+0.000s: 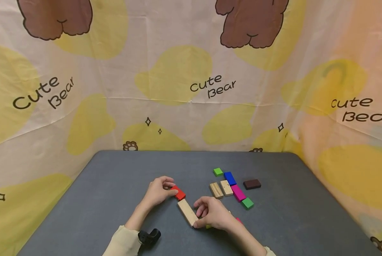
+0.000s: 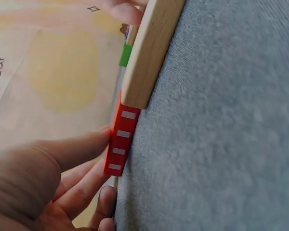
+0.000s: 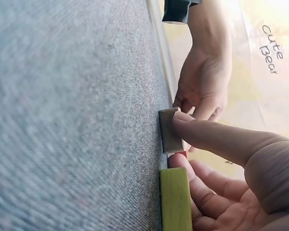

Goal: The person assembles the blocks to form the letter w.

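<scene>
My left hand (image 1: 156, 192) pinches a red block (image 1: 179, 194) lying flat on the table; white rectangles mark its side in the left wrist view. End to end with it lies a long plain wooden block (image 1: 186, 211). My right hand (image 1: 215, 214) holds that block's near end, the thumb (image 3: 202, 134) on the end face and the fingers curled along the side. Close by the right fingers stands a yellow-green block (image 3: 175, 199), mostly hidden under the hand in the head view. Part of a pink-red piece (image 1: 238, 220) shows behind the right wrist.
Right of the hands lie a striped wooden block (image 1: 216, 190), a pale wooden block (image 1: 226, 188), a blue block (image 1: 230, 178), a magenta block (image 1: 238, 193), two green blocks (image 1: 247, 203) and a dark brown block (image 1: 252, 184). A printed cloth (image 1: 178, 117) hangs around the grey table (image 1: 114, 188).
</scene>
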Motion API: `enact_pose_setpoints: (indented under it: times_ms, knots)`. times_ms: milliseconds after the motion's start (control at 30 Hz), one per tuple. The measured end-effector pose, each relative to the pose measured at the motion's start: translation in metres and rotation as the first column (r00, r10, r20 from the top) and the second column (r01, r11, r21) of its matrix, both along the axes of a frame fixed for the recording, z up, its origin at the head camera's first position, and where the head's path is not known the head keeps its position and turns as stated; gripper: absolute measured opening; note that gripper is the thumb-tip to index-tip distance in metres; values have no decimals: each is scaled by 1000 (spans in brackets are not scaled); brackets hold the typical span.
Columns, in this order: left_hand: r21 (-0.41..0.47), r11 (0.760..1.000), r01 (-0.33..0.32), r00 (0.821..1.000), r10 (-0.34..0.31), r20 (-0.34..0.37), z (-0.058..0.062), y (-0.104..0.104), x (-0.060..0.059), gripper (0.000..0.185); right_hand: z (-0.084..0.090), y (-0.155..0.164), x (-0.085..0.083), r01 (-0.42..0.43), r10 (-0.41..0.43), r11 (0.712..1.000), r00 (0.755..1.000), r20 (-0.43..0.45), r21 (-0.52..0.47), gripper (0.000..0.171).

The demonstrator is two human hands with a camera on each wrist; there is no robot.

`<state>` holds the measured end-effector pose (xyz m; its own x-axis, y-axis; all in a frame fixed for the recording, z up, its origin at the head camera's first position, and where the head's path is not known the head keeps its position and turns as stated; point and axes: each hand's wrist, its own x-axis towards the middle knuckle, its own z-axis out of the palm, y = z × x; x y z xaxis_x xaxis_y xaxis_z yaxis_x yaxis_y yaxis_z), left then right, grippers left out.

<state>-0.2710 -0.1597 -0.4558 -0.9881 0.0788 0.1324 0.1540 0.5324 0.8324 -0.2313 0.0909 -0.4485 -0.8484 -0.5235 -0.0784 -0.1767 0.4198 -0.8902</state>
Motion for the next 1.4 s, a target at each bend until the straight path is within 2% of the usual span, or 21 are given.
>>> enact_pose_setpoints:
  times_ms: [433,667,1033,1400]
  knots:
    - [23,1000,-8,1000,8,25,-5,-2,-4,36,-1,-4,-3,-27,28,999,999,22,-17,37]
    - [57,998,21,999,-23,47,-7,-4,-6,34,-3,-8,0,-24,24,1000,1000,-12,-16,36]
    - [97,995,29,997,-36,72,-11,-5,-8,34,-3,-14,5,-10,10,1000,1000,-11,-16,36]
    - [138,988,69,991,-83,101,-8,-9,-7,37,-1,-18,9,16,-15,1000,1000,-23,10,36]
